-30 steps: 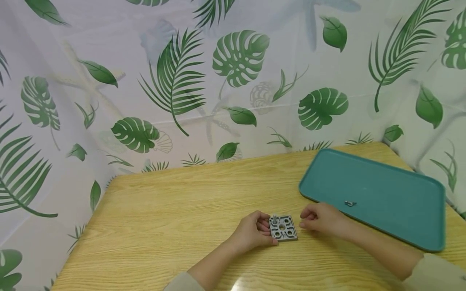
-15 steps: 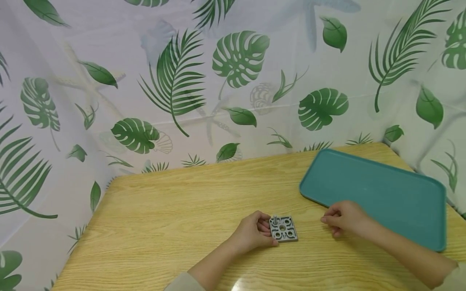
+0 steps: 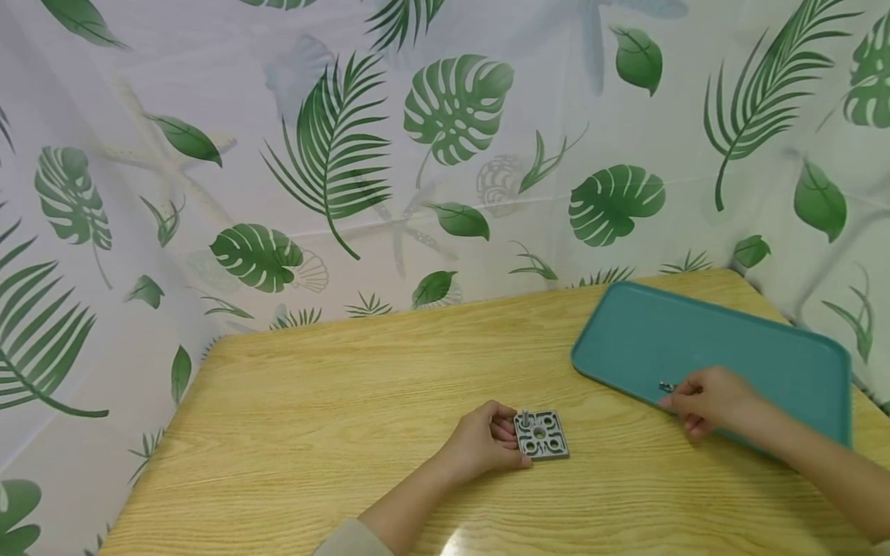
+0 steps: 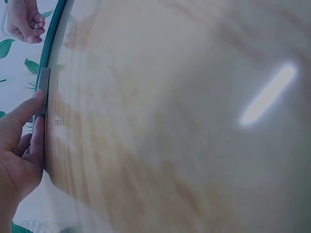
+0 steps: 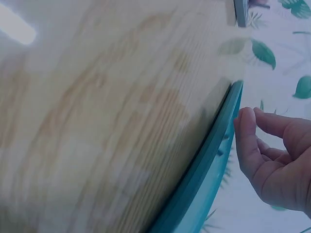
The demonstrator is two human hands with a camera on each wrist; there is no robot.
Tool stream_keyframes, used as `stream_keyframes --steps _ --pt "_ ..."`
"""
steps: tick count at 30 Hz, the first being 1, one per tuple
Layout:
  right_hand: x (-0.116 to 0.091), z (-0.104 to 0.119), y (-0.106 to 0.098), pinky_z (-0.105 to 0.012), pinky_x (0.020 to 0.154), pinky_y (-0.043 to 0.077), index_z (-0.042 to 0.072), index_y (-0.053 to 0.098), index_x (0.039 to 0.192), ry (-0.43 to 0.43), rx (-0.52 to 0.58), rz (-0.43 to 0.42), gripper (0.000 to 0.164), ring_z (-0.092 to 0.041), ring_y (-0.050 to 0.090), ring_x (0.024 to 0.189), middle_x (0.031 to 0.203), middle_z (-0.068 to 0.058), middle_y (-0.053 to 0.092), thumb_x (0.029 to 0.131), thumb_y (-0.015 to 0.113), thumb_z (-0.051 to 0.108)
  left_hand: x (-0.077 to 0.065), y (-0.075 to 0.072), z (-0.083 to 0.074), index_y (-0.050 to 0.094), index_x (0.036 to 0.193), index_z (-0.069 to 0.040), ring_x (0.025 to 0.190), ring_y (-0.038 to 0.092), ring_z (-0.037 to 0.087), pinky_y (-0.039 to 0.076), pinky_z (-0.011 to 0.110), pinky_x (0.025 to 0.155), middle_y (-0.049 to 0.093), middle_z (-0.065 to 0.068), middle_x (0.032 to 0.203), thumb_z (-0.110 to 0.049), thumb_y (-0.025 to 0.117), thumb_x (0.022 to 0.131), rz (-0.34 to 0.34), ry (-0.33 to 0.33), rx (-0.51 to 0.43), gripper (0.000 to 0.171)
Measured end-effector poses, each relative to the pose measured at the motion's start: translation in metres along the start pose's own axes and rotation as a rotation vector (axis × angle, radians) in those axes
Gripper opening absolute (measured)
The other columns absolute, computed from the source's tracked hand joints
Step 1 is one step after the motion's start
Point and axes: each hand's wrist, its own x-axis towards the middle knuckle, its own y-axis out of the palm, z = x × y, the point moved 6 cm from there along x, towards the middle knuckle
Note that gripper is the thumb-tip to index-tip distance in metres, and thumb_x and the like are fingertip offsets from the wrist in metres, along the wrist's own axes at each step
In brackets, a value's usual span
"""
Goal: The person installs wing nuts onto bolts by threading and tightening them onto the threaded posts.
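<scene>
A square grey metal plate [image 3: 549, 434] with several round holes lies on the wooden table, a short bolt [image 3: 526, 419] standing up at its far left corner. My left hand [image 3: 484, 444] grips the plate by its left side, thumb at the near edge; the left wrist view shows thumb and finger on the plate's thin side [image 4: 45, 77]. Over the near rim of the teal tray [image 3: 723, 340] hovers my right hand [image 3: 716, 401], thumb and forefinger close together. Just beyond its fingertips lies a small metal fastener [image 3: 665, 386], partly hidden. I see nothing held in the right wrist view.
The tray's raised near rim [image 5: 204, 165] runs beside the right hand. The wooden table [image 3: 382, 371] extends left of the plate. Behind it hangs a white curtain [image 3: 417, 193] printed with green leaves.
My right hand has moved right from beside the plate to the tray's near rim, by the fastener. The left hand and the plate have stayed put.
</scene>
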Motion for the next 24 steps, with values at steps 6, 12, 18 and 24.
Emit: stream_keyframes --steps 6,12,18,24 --pt "0.008 -0.018 -0.014 -0.031 0.054 0.057 -0.011 0.063 0.095 0.034 -0.053 -0.037 0.031 -0.017 0.064 0.058 0.069 -0.005 0.063 0.089 0.065 0.019 0.0 0.0 0.0 0.054 0.121 -0.002 0.082 0.058 0.009 0.055 0.017 0.073 0.056 0.001 0.096 -0.006 0.084 0.069 0.0 0.003 0.0 0.06" --pt "0.014 -0.022 -0.025 -0.031 0.056 0.057 -0.015 0.06 0.1 -0.004 -0.108 -0.064 0.041 -0.018 0.063 0.064 0.077 -0.007 0.065 0.084 0.071 0.022 -0.001 0.0 -0.001 0.054 0.12 -0.003 0.083 0.058 0.009 0.055 0.018 0.073 0.056 0.002 0.097 -0.006 0.084 0.069 0.001 0.001 -0.012 0.06" --pt "0.018 -0.024 -0.027 -0.033 0.06 0.058 -0.015 0.061 0.106 -0.052 -0.118 -0.068 0.044 -0.021 0.066 0.07 0.087 -0.015 0.067 0.081 0.074 0.019 -0.001 -0.001 -0.001 0.054 0.12 -0.003 0.083 0.058 0.009 0.055 0.018 0.073 0.057 0.002 0.097 -0.006 0.084 0.068 0.001 0.0 -0.015 0.06" --pt "0.022 -0.027 -0.024 -0.034 0.059 0.057 -0.008 0.067 0.102 -0.069 -0.19 -0.087 0.041 -0.021 0.067 0.069 0.091 -0.02 0.069 0.081 0.074 0.026 0.0 -0.001 0.001 0.054 0.12 -0.004 0.083 0.058 0.01 0.055 0.018 0.074 0.057 0.002 0.097 -0.006 0.084 0.068 0.003 0.0 -0.019 0.06"
